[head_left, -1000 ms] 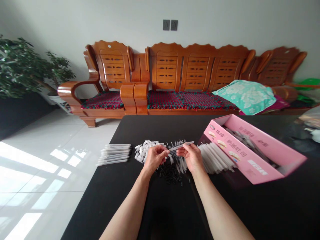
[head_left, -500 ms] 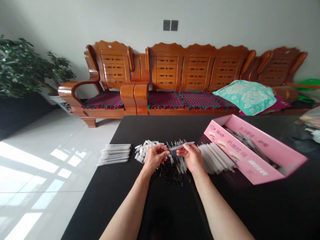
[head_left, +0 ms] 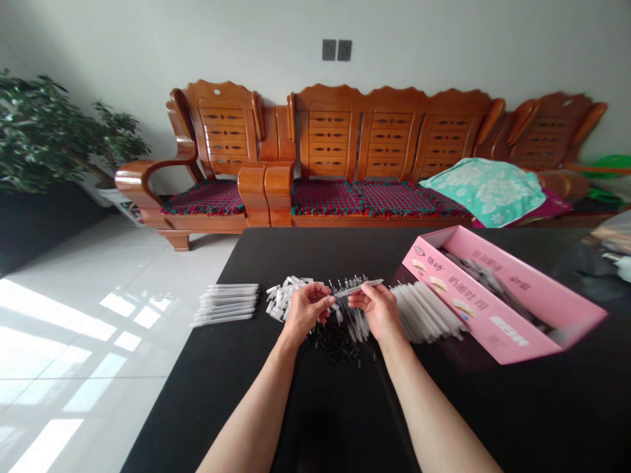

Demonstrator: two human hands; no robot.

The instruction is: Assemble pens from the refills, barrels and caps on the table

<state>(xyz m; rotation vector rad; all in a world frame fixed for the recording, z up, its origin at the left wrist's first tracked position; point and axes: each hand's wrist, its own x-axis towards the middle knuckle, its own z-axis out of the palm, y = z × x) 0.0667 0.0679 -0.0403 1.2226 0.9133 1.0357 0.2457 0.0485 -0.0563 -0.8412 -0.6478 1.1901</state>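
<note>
My right hand (head_left: pixel 377 309) is closed on a translucent pen barrel (head_left: pixel 359 289), held nearly level above the black table (head_left: pixel 221 387). The fingers of my left hand (head_left: pixel 306 309) are pinched at the barrel's left end; whether they grip a small part there is too small to tell. Beneath and between the hands lie thin pen refills (head_left: pixel 355 322) and a heap of small black plugs (head_left: pixel 338 345). White caps (head_left: pixel 283 295) are piled beside my left hand. Right of my right hand is a stack of translucent barrels (head_left: pixel 426 315).
A row of pens (head_left: pixel 227 304) lies at the table's left edge. A pink box (head_left: pixel 473 299) with grey items inside stands at the right. Behind the table are wooden seats (head_left: pixel 328 141) with a green cloth (head_left: pixel 493 190). A plant (head_left: pixel 44 131) is at the left.
My left fingertips have moved very slightly along the end of the barrel. Everything else is in the same place.
</note>
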